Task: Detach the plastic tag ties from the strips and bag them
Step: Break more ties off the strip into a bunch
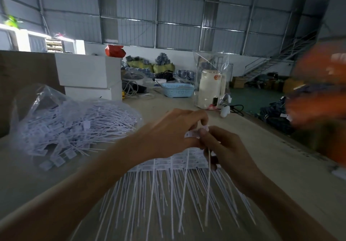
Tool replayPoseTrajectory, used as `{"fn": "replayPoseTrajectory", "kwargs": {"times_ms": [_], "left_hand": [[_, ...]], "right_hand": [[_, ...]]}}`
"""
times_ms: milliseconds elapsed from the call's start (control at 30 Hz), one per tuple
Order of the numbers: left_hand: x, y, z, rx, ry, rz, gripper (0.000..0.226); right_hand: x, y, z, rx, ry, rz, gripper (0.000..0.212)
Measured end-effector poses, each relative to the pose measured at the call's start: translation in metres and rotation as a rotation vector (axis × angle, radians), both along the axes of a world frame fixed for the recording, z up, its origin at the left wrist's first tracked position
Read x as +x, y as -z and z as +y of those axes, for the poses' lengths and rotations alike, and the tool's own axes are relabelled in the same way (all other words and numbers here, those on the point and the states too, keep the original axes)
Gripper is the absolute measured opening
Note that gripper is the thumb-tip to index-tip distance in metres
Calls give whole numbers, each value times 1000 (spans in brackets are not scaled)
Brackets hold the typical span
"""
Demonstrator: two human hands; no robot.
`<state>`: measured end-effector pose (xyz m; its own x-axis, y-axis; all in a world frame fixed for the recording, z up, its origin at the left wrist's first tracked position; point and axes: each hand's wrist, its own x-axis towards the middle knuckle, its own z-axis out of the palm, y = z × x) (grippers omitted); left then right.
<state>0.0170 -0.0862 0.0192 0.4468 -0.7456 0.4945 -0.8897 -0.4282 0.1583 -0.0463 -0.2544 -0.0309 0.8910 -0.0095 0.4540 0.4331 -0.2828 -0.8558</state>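
Note:
A strip of white plastic tag ties (pixel 168 163) lies on the table in front of me, its flat heads in a row and its long thin tails pointing toward me. My left hand (pixel 174 132) and my right hand (pixel 222 147) meet just above the strip's far right end, both pinching the white head of one tie (pixel 192 133). That tie's tail hangs down past my right fingers. At the left, a clear plastic bag (pixel 61 126) lies open on its side, holding several loose white ties.
White boxes (pixel 89 74) stand behind the bag. Farther back on the table are a blue basket (pixel 177 89) and a white kettle (pixel 211 89) inside a clear bag. A blurred person in orange (pixel 322 94) is at the right edge.

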Motion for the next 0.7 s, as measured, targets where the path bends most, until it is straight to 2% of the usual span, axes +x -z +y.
{"fn": "replayPoseTrajectory", "kwargs": {"times_ms": [100,200,300,400,467,567,633,700], "left_hand": [[2,0,2,39,-2,64,42],[5,-3,10,159,-28,126,43],[7,-3,14,276,-129,9,35],[6,-4,12,298,-177,-155,26],[5,-7,12,317,-192,-160,25],[6,-7,12,345,-178,-102,17],[7,-5,11,360,-158,-85,31],[9,-3,10,367,-141,-60,27]], "right_hand": [[2,-2,-5,3,79,17,35],[1,-6,-11,79,56,51,34],[-2,-7,-14,178,-7,86,48],[0,-5,-13,180,-28,100,55],[0,-4,-13,111,-12,43,47],[0,-4,-12,-121,70,-138,29],[2,-3,-12,-216,91,-226,21],[3,-2,-13,-272,101,-267,19]]}}
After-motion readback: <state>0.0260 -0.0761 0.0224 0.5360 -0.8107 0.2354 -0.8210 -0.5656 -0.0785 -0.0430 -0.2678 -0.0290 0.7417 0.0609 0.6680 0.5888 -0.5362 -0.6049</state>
